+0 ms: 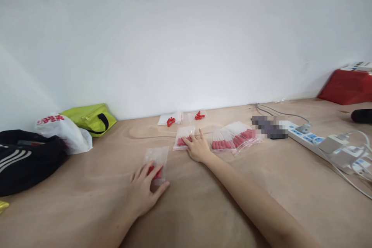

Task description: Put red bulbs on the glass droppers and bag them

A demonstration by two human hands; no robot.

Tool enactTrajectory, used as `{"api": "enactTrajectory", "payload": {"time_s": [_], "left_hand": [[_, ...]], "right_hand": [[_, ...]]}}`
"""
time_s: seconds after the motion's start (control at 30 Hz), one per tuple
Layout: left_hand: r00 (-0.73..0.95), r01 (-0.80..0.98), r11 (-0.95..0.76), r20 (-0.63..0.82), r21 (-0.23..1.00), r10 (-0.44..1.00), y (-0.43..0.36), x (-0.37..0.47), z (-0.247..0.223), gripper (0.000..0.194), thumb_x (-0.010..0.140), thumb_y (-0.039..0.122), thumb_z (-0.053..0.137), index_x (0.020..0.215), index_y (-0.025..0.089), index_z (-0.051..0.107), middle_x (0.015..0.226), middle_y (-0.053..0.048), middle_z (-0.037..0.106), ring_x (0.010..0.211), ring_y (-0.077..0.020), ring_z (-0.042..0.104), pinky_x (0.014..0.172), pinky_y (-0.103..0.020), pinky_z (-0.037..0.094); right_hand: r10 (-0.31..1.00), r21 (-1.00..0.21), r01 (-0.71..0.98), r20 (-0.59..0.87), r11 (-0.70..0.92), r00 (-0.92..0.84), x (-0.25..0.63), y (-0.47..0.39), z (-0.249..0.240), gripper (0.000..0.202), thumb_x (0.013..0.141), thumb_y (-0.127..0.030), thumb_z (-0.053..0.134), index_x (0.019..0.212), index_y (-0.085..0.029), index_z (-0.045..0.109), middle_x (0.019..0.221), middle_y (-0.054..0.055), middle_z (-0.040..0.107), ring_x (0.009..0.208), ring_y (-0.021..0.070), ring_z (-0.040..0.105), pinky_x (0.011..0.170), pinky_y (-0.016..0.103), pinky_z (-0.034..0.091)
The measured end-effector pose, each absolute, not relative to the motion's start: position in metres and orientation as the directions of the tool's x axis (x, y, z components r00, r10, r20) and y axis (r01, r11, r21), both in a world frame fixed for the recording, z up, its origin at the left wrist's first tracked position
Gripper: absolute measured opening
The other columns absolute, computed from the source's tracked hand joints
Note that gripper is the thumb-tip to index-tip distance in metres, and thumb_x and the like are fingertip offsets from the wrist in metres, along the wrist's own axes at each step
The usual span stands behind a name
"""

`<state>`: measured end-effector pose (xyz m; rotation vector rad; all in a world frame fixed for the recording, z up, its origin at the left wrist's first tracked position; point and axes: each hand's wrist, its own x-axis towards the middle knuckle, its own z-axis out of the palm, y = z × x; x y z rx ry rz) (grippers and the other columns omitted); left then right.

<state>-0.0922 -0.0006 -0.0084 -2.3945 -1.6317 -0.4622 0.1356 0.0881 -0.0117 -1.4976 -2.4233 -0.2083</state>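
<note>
My left hand (144, 188) lies with spread fingers on a clear zip bag (158, 155) that has small red pieces (157, 173) inside. Farther out, my right hand (198, 148) rests, fingers apart, at the edge of another clear bag (182, 132) with red pieces in it; its fingertips touch that bag. To the right of this hand, several filled bags (223, 139) overlap in a fanned row. Near the wall sit loose red pieces (171, 121) by a stack of bags (162, 119), and a second small pile of red pieces (199, 115).
On the left are a black bag (31, 166), a white plastic bag (72, 133) and a lime-green pouch (90, 114). A power strip (305, 135) with plugs and cables lies on the right, beside a blurred dark object (269, 128). A red bag (345, 85) stands in the far right corner.
</note>
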Motion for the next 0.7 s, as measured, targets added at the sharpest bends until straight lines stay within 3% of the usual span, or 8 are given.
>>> {"api": "enactTrajectory", "payload": {"time_s": [0.17,0.27,0.37,0.47,0.6,0.7], "left_hand": [[0.509,0.81,-0.584,0.434,0.051,0.744,-0.036,-0.071,-0.013,0.055,0.068,0.049,0.058,0.119,0.03,0.05,0.12,-0.007,0.05,0.105,-0.0306,0.046,0.082,-0.044,0.044],[0.602,0.73,-0.68,0.404,0.069,0.688,-0.039,-0.046,-0.015,0.057,0.068,0.045,0.059,0.122,0.03,0.047,0.121,-0.009,0.049,0.104,-0.0306,0.045,0.081,-0.045,0.044],[0.625,0.688,-0.717,0.411,0.113,0.664,-0.03,-0.013,-0.015,0.056,0.069,0.044,0.059,0.121,0.027,0.048,0.12,-0.011,0.049,0.104,-0.0314,0.043,0.08,-0.047,0.042],[0.605,0.694,-0.705,0.412,0.146,0.682,-0.014,0.023,-0.015,0.045,0.075,0.041,0.053,0.116,0.025,0.052,0.114,-0.012,0.051,0.101,-0.0303,0.045,0.075,-0.045,0.043],[0.533,0.753,-0.639,0.427,0.153,0.73,0.011,0.053,-0.013,0.041,0.077,0.041,0.051,0.112,0.02,0.054,0.112,-0.015,0.052,0.102,-0.0323,0.045,0.075,-0.047,0.041],[0.546,0.759,-0.643,0.439,0.102,0.714,0.032,0.053,-0.007,0.063,0.067,0.056,0.056,0.117,0.018,0.05,0.12,-0.018,0.048,0.109,-0.0368,0.04,0.081,-0.055,0.034]], "right_hand": [[0.838,-0.136,0.887,0.416,0.442,-0.354,0.116,0.087,-0.013,0.056,0.082,-0.042,0.039,0.132,-0.019,0.028,0.118,0.014,0.049,0.104,0.0261,0.047,0.098,0.052,0.004],[0.78,-0.202,0.853,0.542,0.481,-0.312,0.13,0.076,-0.013,0.054,0.082,-0.046,0.037,0.128,-0.018,0.035,0.117,0.012,0.051,0.105,0.0242,0.045,0.098,0.05,0.006],[0.713,-0.247,0.822,0.657,0.513,-0.247,0.162,0.061,-0.013,0.034,0.087,-0.034,0.035,0.114,-0.02,0.049,0.105,0.007,0.058,0.097,0.0186,0.049,0.096,0.043,0.015],[0.685,-0.291,0.832,0.716,0.472,-0.138,0.199,0.047,-0.015,0.028,0.088,-0.025,0.033,0.097,-0.019,0.058,0.088,0.004,0.062,0.084,0.0153,0.051,0.085,0.035,0.024],[0.687,-0.293,0.803,0.702,0.519,-0.188,0.231,0.033,-0.018,0.024,0.085,-0.031,0.041,0.081,-0.02,0.062,0.074,0.003,0.061,0.073,0.0146,0.049,0.075,0.032,0.026],[0.678,-0.253,0.766,0.671,0.591,-0.302,0.235,0.03,-0.017,0.026,0.077,-0.039,0.05,0.09,-0.02,0.062,0.081,0.004,0.061,0.077,0.0164,0.048,0.073,0.032,0.026]]}}
